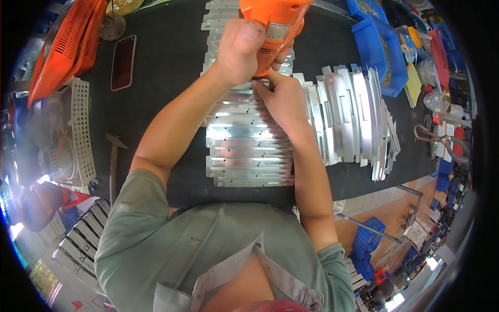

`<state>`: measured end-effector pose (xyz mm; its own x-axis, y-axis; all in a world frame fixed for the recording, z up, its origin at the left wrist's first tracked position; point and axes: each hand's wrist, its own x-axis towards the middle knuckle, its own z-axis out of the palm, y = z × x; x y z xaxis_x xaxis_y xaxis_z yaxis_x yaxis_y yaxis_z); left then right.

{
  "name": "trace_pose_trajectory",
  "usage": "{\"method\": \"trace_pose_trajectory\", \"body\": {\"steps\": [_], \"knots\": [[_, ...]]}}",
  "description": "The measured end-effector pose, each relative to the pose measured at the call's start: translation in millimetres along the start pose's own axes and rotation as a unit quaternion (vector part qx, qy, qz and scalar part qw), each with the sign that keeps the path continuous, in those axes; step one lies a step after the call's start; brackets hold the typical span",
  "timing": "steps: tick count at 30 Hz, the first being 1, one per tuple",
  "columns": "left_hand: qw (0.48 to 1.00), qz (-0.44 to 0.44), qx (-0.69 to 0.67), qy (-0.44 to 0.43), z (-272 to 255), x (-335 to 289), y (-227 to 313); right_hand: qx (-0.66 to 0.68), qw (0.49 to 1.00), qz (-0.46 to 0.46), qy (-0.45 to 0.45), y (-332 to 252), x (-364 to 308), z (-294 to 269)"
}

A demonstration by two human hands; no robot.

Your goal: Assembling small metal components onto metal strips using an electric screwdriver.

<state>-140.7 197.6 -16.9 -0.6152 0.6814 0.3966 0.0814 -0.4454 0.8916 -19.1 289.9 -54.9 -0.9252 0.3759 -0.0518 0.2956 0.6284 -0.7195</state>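
My left hand point(240, 52) is wrapped round an orange handheld power tool point(273, 23). The tool's dark nose points down at a row of shiny metal strips point(244, 132) laid side by side on the bench. Right by that nose, my right hand point(283, 99) has its thumb and forefinger drawn together over the strips. Whatever sits between those fingertips is too small and covered to make out. Small dark holes dot the strips. More metal strips point(343, 114) stand in a leaning stack to the right of my right forearm.
On the dark bench point(171, 67) lie a phone point(123, 62) and a hammer point(114, 161) at left. Orange baskets point(65, 52) and a white perforated basket point(82, 130) line the left edge. Blue bins point(382, 57) with small parts stand far right, near pliers-like tools point(442, 139).
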Motion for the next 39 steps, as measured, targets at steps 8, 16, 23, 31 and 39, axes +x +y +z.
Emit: {"method": "trace_pose_trajectory", "body": {"steps": [8,16,23,31,39], "knots": [[1.0,-0.003,-0.026,-0.017,0,1,-1,-0.045,0.993,-0.096,0.05,14,8,12],[0.982,-0.044,-0.172,0.068,-3,29,12,0.003,0.998,-0.065,0.026,20,7,17],[0.992,-0.056,-0.102,0.047,-10,24,-10,0.275,0.954,0.048,0.106,27,7,-1],[0.992,-0.044,-0.11,0.042,-13,22,-27,0.616,0.776,0.134,-0.004,27,5,-15],[0.995,-0.036,-0.098,0.007,-11,15,-29,0.321,0.943,0.074,0.056,23,10,-1]]}}
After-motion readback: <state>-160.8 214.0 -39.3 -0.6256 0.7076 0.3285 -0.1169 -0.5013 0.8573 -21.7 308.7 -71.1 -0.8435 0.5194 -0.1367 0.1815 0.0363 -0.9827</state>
